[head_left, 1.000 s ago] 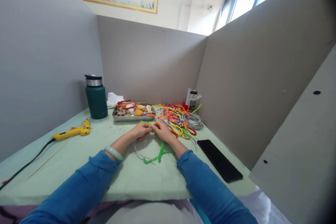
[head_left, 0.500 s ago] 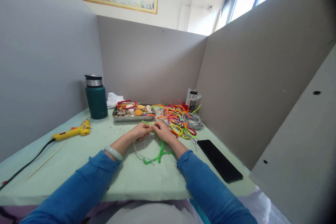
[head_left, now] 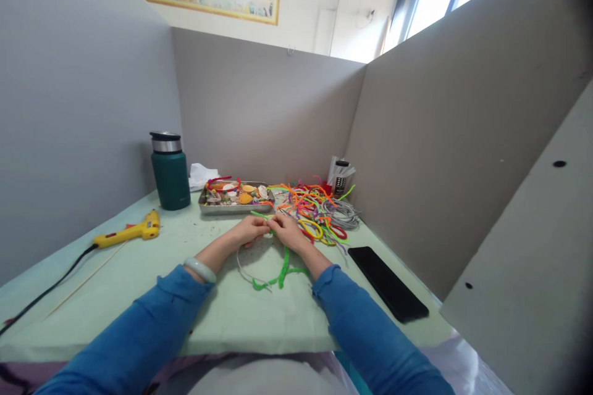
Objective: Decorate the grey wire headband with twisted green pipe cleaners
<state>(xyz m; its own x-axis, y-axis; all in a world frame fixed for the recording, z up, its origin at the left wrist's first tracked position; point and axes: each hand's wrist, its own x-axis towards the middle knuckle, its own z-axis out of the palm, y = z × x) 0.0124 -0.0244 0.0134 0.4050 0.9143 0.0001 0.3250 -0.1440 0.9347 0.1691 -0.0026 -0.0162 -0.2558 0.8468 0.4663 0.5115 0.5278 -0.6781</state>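
Note:
My left hand (head_left: 250,231) and my right hand (head_left: 286,229) meet over the table, both closed with fingertips pinching a green pipe cleaner (head_left: 259,215). One end of it pokes out beyond the fingers; the pinched stretch is mostly covered. Below my hands hangs a ring of thin pale wire (head_left: 241,267), partly wrapped with fuzzy green pipe cleaner (head_left: 283,270), whose loose ends stick out toward me and under my right wrist. Whether the pinched piece joins the wrapped part is hidden by my right hand.
Behind my hands stand a metal tray (head_left: 231,210) of shells and a heap of coloured pipe cleaners (head_left: 319,210) beside coiled grey wire (head_left: 345,216). To the left are a green bottle (head_left: 170,179), a yellow glue gun (head_left: 127,234) and a thin stick (head_left: 86,279). A black phone (head_left: 388,284) lies right.
Hardly anything differs. The fingers make only tiny shifts at the pinch, and the protruding green tip has moved slightly to the right.

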